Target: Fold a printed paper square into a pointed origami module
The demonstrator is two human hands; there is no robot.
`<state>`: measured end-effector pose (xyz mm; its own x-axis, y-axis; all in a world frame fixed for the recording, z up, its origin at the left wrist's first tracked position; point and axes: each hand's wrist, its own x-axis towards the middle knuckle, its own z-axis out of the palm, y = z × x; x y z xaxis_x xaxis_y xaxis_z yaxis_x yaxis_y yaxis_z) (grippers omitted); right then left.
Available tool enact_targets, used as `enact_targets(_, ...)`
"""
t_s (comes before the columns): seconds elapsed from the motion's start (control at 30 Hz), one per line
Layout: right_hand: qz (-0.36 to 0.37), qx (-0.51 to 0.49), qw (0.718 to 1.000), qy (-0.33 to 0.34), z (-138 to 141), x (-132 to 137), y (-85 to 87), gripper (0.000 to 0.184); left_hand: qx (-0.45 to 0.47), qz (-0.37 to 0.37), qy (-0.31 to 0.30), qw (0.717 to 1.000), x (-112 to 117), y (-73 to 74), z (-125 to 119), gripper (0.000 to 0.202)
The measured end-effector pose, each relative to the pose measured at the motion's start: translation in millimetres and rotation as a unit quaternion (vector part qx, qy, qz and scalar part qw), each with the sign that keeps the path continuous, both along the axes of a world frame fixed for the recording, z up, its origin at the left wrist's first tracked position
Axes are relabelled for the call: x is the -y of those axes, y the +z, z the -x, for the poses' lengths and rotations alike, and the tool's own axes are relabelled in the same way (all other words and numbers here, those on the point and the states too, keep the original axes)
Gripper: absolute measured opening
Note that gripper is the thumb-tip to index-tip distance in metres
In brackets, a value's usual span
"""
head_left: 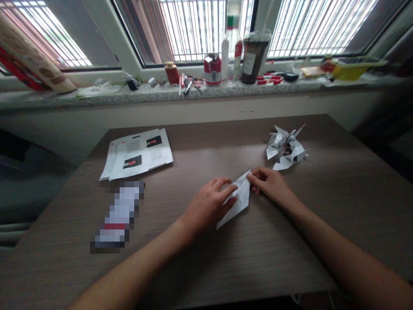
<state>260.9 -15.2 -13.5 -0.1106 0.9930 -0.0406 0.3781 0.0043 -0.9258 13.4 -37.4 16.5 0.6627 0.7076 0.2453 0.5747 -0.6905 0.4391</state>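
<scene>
A piece of folded white printed paper (pixel 242 199) lies at a slant on the brown table, its upper end narrowing to a point. My left hand (pixel 214 198) holds it from the left, with bent fingers over its face; part of the sheet is hidden beneath them. At the pointed upper end, my right hand (pixel 265 183) pinches the paper between thumb and fingers. Just beyond that hand stands a cluster of folded paper pieces (pixel 284 146), spiky and roughly ring-shaped, touched by neither hand.
Printed sheets (pixel 142 153) are stacked at the table's back left. Nearer me lies a pixelated phone-shaped object (pixel 119 215). Along the stone windowsill (pixel 129 97) stand a red can (pixel 212 71), a bottle (pixel 229 56), a dark drink cup (pixel 253 60), tools and a yellow basket (pixel 350 69).
</scene>
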Motion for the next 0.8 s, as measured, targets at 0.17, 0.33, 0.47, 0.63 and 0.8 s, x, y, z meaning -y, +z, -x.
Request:
enact_targets(0.17,-0.064,0.112,0.991,-0.029,-7.3,-1.4,0.3,0.026,-0.095,-0.017,-0.053,0.994,20.0,-11.5,2.3,0.042)
enact_targets(0.33,-0.219,0.239,0.946,0.021,-10.5,4.0,8.7,0.031,-0.116,-0.018,-0.055,0.992,24.9,-25.8,8.4,0.051)
enact_targets(0.47,-0.28,0.307,0.887,0.204,-9.2,13.3,3.6,0.051,-0.124,-0.023,-0.056,0.99,26.8,-29.4,8.4,0.052)
enact_targets(0.63,-0.253,0.349,0.856,0.284,-11.1,17.2,-14.2,0.067,-0.131,-0.03,-0.054,0.99,30.3,-31.7,7.4,0.05)
enact_targets(0.8,-0.246,0.362,0.851,0.291,-14.8,17.6,-15.3,0.07,-0.132,-0.008,-0.069,0.989,30.1,-33.6,15.7,0.053)
